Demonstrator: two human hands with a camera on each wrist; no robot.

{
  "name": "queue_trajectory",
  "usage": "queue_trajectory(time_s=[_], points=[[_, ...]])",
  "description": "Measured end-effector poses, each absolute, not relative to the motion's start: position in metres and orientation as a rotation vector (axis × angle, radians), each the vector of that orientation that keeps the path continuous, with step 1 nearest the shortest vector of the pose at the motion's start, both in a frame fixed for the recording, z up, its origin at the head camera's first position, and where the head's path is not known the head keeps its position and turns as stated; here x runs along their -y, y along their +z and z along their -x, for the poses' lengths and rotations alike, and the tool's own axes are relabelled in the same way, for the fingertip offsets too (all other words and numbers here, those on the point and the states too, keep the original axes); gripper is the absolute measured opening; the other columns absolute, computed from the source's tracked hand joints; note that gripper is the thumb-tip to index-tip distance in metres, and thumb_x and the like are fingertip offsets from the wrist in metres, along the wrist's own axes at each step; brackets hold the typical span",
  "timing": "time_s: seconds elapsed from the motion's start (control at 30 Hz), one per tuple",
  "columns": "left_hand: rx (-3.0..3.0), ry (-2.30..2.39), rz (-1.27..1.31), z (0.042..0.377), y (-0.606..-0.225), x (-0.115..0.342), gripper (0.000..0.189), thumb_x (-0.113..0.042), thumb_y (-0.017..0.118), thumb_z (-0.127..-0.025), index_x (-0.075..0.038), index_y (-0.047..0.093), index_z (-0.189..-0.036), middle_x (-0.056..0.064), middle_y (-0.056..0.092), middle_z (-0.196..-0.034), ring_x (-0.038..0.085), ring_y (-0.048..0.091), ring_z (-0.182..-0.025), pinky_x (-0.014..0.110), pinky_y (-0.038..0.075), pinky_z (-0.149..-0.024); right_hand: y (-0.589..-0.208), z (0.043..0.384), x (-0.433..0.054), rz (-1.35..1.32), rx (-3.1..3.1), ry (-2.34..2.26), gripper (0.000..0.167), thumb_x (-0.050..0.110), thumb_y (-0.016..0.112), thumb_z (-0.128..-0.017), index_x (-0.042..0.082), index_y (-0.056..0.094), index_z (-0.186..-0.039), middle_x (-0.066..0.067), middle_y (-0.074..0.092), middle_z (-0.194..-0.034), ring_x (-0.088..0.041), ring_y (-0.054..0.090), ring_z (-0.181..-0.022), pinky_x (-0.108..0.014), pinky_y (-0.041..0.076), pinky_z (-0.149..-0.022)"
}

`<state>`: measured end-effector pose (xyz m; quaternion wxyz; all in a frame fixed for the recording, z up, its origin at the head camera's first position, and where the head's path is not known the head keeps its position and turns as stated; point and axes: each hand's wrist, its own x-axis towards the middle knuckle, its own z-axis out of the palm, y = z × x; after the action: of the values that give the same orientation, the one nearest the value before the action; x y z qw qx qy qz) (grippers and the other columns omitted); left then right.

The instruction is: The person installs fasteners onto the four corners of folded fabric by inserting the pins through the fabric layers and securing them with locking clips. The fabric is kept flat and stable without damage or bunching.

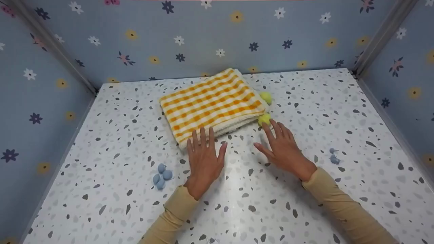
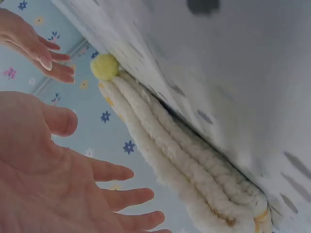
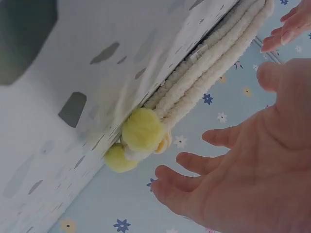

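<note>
A folded yellow-orange and white checked blanket (image 1: 213, 105) with fluffy cream fleece (image 2: 167, 145) showing between its layers lies flat and askew on the speckled white surface (image 1: 115, 142). Two round, fuzzy lime-yellow pompoms (image 3: 143, 129) rest at its right end; whether they are attached is hard to tell.

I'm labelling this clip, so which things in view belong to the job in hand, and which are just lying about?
Likely the job's:
folded checked blanket, near the left hand
yellow pompoms at its right end, near the right hand

Likely just lying about:
blue balls, further left
smaller blue balls, further right
</note>
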<state>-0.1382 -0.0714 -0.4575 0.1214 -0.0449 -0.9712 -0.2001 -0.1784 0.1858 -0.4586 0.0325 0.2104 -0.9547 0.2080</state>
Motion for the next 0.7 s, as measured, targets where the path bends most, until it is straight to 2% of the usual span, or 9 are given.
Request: queue_trajectory(time_s=[0.13,0.2,0.33,0.4,0.47,0.63,0.7], points=[[2.780,-0.611,0.089,0.152,-0.452,0.079,0.068,-0.044,0.051,-0.107,0.000,0.037,-0.157,0.030,0.034,-0.158,0.053,0.025,-0.147,0.065,0.020,-0.118,-0.453,0.193,-0.181,-0.654,2.891,0.690,0.075,0.045,0.055,-0.106,0.000,0.028,-0.160,-0.031,0.025,-0.161,-0.048,0.025,-0.147,-0.063,0.018,-0.118],[2.750,-0.608,0.062,0.159,-0.449,0.084,0.067,-0.043,0.052,-0.107,0.002,0.039,-0.155,0.033,0.037,-0.153,0.054,0.030,-0.143,0.064,0.026,-0.115,-0.449,0.202,-0.178,-0.656,2.862,0.705,0.075,0.044,0.055,-0.106,-0.001,0.029,-0.159,-0.031,0.029,-0.159,-0.047,0.028,-0.146,-0.063,0.020,-0.117],[2.660,-0.571,0.011,0.175,-0.446,0.094,0.063,-0.041,0.054,-0.107,0.008,0.047,-0.145,0.035,0.048,-0.134,0.051,0.048,-0.121,0.059,0.043,-0.098,-0.442,0.219,-0.171,-0.639,2.821,0.730,0.073,0.042,0.056,-0.106,-0.003,0.031,-0.158,-0.031,0.036,-0.154,-0.047,0.034,-0.143,-0.063,0.025,-0.116],[2.626,-0.572,-0.021,0.181,-0.444,0.100,0.062,-0.040,0.056,-0.106,0.010,0.050,-0.141,0.035,0.051,-0.125,0.049,0.051,-0.110,0.058,0.047,-0.089,-0.441,0.229,-0.168,-0.623,2.808,0.749,0.071,0.041,0.056,-0.106,-0.003,0.033,-0.156,-0.031,0.038,-0.152,-0.047,0.037,-0.141,-0.063,0.028,-0.115],[2.631,-0.592,-0.058,0.187,-0.443,0.106,0.062,-0.040,0.056,-0.106,0.010,0.050,-0.140,0.035,0.052,-0.123,0.049,0.052,-0.106,0.057,0.047,-0.086,-0.440,0.238,-0.166,-0.606,2.800,0.782,0.070,0.041,0.055,-0.106,-0.004,0.033,-0.156,-0.031,0.039,-0.151,-0.048,0.040,-0.137,-0.063,0.030,-0.113],[2.683,-0.682,-0.190,0.198,-0.442,0.118,0.067,-0.042,0.054,-0.106,0.010,0.042,-0.146,0.037,0.048,-0.132,0.051,0.049,-0.115,0.060,0.043,-0.096,-0.443,0.258,-0.163,-0.552,2.812,0.921,0.071,0.040,0.052,-0.108,-0.008,0.030,-0.154,-0.033,0.041,-0.146,-0.047,0.048,-0.123,-0.061,0.035,-0.108],[2.705,-0.723,-0.258,0.202,-0.443,0.122,0.072,-0.042,0.055,-0.106,0.011,0.036,-0.151,0.039,0.041,-0.139,0.053,0.044,-0.123,0.061,0.038,-0.101,-0.444,0.265,-0.161,-0.513,2.850,0.982,0.073,0.041,0.051,-0.108,-0.009,0.027,-0.156,-0.035,0.038,-0.147,-0.048,0.046,-0.126,-0.061,0.035,-0.108]])
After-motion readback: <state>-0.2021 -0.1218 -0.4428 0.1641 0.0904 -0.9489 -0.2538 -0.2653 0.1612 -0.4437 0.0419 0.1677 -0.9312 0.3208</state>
